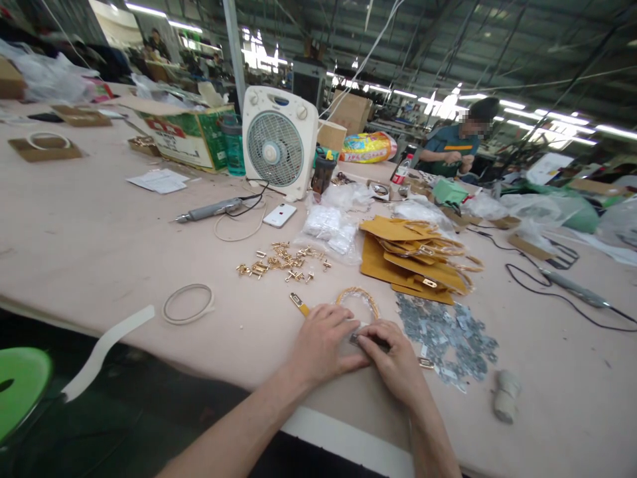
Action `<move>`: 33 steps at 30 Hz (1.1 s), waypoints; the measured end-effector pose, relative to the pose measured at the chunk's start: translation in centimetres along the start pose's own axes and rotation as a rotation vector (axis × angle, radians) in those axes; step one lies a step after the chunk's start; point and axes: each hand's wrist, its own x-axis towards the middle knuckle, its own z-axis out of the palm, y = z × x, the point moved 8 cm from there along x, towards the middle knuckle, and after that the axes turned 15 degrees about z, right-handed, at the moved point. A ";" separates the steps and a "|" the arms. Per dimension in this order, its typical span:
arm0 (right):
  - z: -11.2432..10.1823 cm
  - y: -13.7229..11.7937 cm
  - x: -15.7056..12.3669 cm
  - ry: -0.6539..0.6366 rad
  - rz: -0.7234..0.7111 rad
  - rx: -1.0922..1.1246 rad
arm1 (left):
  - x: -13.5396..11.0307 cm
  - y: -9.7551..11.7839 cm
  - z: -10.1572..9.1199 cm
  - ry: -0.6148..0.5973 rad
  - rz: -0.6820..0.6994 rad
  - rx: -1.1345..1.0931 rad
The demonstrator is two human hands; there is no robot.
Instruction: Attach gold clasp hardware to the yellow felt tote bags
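My left hand (323, 342) lies with outstretched fingers across a light-coloured bag piece (365, 323), holding it against the table. A yellow looped handle (358, 292) sticks out beyond it, and a yellow strap with a gold metal end (298, 303) shows past the left fingers. My right hand (393, 355) is closed in a pinch at a small grey metal plate (354, 339) on the piece; the fingers partly cover it. Beside the right wrist is another gold fitting (426, 363). Many thin silver plates (448, 338) lie scattered to the right.
Gold clasp parts (283, 262) lie ahead, with stacked yellow bag pieces (418, 259) to their right. Further off are a phone (279, 214), an electric screwdriver (209, 210) and a fan (279, 143). A tape roll (188, 304) lies left; a co-worker (452, 143) is across the table.
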 end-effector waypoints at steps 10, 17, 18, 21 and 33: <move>-0.1 -0.2 0.3 0.035 -0.039 -0.054 | 0.1 0.1 -0.3 0.009 -0.004 0.013; -0.2 -1.7 -1.2 0.042 -0.183 -0.048 | 0.0 -0.3 0.1 0.008 -0.001 0.026; -0.1 -1.8 -1.5 0.052 -0.197 -0.057 | 0.0 -0.4 0.1 0.008 -0.005 0.028; -0.1 -1.8 -2.1 0.081 -0.232 -0.095 | -0.1 -0.5 0.3 -0.002 -0.004 0.026; -0.2 -1.9 -1.0 0.086 -0.123 -0.196 | 0.1 -0.3 0.1 0.003 -0.002 0.001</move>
